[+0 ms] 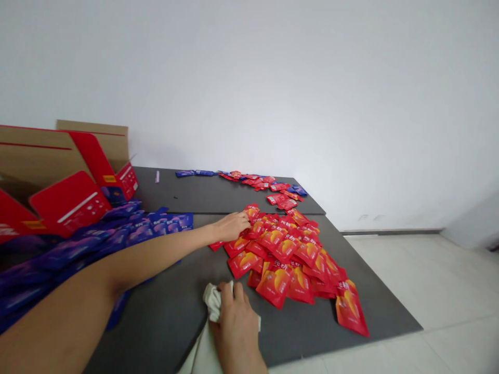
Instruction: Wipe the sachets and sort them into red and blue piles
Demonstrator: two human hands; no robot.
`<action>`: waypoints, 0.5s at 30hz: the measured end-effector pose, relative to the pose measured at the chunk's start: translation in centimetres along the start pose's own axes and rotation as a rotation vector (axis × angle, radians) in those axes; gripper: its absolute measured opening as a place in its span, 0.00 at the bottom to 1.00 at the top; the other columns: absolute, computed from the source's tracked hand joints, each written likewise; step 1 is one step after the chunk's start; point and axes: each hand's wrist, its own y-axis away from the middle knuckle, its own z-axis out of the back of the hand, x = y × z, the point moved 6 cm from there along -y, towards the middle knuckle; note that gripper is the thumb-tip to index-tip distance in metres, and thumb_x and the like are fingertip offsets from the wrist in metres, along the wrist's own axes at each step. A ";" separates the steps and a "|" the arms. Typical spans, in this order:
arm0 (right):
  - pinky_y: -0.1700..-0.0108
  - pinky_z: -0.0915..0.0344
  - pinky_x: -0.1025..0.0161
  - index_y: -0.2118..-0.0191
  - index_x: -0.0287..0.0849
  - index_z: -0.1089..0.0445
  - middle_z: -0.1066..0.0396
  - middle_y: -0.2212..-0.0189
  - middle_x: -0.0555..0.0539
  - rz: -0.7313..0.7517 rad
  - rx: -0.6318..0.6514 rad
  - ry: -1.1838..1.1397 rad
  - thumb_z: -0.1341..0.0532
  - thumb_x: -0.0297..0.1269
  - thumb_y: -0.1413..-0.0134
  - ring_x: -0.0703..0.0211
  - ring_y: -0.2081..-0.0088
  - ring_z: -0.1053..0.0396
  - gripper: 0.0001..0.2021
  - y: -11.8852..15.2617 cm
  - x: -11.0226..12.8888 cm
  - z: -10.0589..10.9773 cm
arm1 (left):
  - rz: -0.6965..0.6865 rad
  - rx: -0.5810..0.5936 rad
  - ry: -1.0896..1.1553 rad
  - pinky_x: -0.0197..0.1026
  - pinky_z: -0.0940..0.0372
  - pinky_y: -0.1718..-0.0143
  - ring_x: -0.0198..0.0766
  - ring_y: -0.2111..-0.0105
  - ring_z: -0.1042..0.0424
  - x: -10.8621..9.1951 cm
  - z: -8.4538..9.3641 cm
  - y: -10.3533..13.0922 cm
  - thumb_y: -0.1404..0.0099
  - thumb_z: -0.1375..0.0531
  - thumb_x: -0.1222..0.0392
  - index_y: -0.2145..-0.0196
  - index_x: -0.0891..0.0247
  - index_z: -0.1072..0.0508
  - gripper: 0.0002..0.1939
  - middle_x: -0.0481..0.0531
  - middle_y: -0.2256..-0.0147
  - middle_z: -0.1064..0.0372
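My left hand (pixel 233 226) reaches across to the far left side of a heap of red pouches (pixel 286 239) printed with orange-yellow fruit. Its fingers are closed at the edge of one red pouch (pixel 251 209); the fingertips are partly hidden. Close to the table's front, my right hand (pixel 237 317) is wrapped round a bunched pale cloth (pixel 212 301), which hangs down toward the bottom of the view. One red pouch (pixel 351 309) lies at the heap's near right end. Under and beside my left forearm spread many blue pouches (pixel 132 234).
Open red cardboard boxes (pixel 70 200) stand at the left. Along the far tabletop (pixel 163 192) lie more red pouches (pixel 261 181), blue pouches (pixel 195 173) and a small pale stick-like object (pixel 157 176). A white wall (pixel 273 78) rises behind; pale floor (pixel 397 270) shows on the right.
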 end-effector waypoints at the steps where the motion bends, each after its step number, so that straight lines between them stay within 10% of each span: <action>1: 0.57 0.31 0.55 0.50 0.49 0.35 0.33 0.55 0.44 0.001 0.007 -0.009 0.34 0.24 0.59 0.47 0.55 0.30 0.27 0.0 0.0 0.0 | -0.018 0.013 0.010 0.44 0.37 0.51 0.42 0.53 0.33 0.1 0.2 -0.1 0.47 0.43 0.72 0.61 0.62 0.24 0.16 0.55 0.62 0.26; 8: 0.59 0.30 0.58 0.50 0.51 0.35 0.33 0.55 0.45 0.045 -0.002 0.011 0.34 0.24 0.63 0.48 0.56 0.29 0.31 -0.3 -0.3 -0.4 | 0.152 -0.120 0.123 0.45 0.38 0.50 0.43 0.51 0.34 5.9 2.9 -1.1 0.47 0.47 0.72 0.70 0.60 0.22 0.15 0.53 0.65 0.25; 15: 0.75 0.33 0.68 0.55 0.54 0.33 0.29 0.63 0.48 0.073 -0.189 0.168 0.39 0.24 0.54 0.53 0.63 0.26 0.21 -0.8 -0.8 -1.9 | 0.931 -0.381 0.837 0.41 0.34 0.59 0.40 0.63 0.27 17.1 0.5 -6.9 0.44 0.46 0.66 0.70 0.66 0.22 0.12 0.56 0.68 0.24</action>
